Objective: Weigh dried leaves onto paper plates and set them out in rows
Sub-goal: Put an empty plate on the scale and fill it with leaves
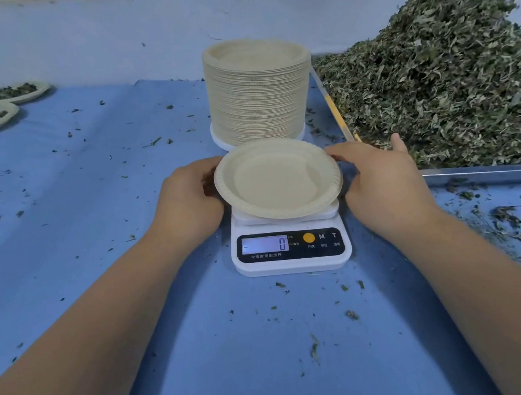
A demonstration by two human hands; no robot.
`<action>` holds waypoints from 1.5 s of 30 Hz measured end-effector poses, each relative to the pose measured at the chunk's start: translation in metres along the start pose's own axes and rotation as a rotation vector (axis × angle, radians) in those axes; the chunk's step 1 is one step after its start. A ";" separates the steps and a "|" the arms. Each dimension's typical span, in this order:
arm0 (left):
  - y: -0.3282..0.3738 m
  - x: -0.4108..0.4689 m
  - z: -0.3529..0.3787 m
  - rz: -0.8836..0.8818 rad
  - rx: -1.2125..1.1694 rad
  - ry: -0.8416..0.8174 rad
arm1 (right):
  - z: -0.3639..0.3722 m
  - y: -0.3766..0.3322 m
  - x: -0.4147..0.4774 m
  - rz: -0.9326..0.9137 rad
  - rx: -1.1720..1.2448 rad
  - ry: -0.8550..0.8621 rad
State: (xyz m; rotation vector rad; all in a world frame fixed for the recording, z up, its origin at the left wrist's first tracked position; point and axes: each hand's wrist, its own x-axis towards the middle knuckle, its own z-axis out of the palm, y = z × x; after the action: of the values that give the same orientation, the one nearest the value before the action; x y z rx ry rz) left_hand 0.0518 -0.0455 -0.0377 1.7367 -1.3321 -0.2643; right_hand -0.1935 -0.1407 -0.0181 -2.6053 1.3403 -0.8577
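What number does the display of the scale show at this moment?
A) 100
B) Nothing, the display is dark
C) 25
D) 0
D: the lit display on the scale reads 0, and the paper plate over its platform holds no leaves.

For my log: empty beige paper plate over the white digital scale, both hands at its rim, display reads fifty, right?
No. Head view: the display of the white digital scale reads 0, not fifty. Beige paper plate, left hand, right hand: as said.
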 end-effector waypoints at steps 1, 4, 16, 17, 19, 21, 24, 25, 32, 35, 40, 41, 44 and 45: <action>0.000 0.000 0.000 -0.002 -0.003 0.003 | 0.000 0.000 0.000 -0.001 0.006 0.008; 0.000 -0.001 0.000 -0.018 0.003 0.017 | 0.000 0.002 0.001 0.019 0.027 0.018; 0.000 -0.003 0.000 -0.051 0.026 0.032 | 0.001 0.008 -0.003 0.037 0.235 0.063; 0.000 -0.003 0.000 -0.041 0.027 0.031 | 0.000 0.008 -0.003 0.041 0.255 0.065; 0.001 -0.003 -0.001 -0.031 0.026 0.027 | 0.000 0.009 -0.004 0.059 0.276 0.072; 0.002 -0.004 -0.002 -0.025 0.030 0.021 | -0.001 0.008 -0.004 0.076 0.284 0.080; 0.005 -0.006 -0.001 -0.030 0.029 0.012 | 0.000 0.008 -0.004 0.074 0.264 0.076; 0.005 -0.006 -0.001 -0.026 0.027 0.008 | -0.001 0.007 -0.004 0.071 0.256 0.076; 0.007 -0.007 -0.003 -0.022 0.022 -0.001 | -0.005 0.006 -0.005 0.071 0.218 0.110; 0.006 -0.006 -0.003 -0.029 0.012 -0.003 | -0.014 0.004 -0.006 0.115 0.188 0.128; 0.005 -0.004 -0.001 -0.053 -0.009 0.017 | -0.045 -0.017 -0.036 -0.210 0.144 0.179; 0.004 -0.004 -0.001 -0.058 -0.015 0.020 | -0.047 -0.019 -0.046 -0.260 0.126 0.117; 0.004 -0.005 0.000 -0.081 -0.029 0.026 | -0.047 -0.015 -0.063 -0.245 0.083 -0.061; 0.004 -0.005 0.000 -0.087 -0.030 0.025 | -0.047 -0.013 -0.064 -0.224 0.107 -0.087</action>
State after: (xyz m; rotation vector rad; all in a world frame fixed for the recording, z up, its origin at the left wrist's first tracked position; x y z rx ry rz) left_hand 0.0467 -0.0410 -0.0365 1.7692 -1.2310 -0.3094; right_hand -0.2371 -0.0753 -0.0028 -2.7082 0.9666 -0.8072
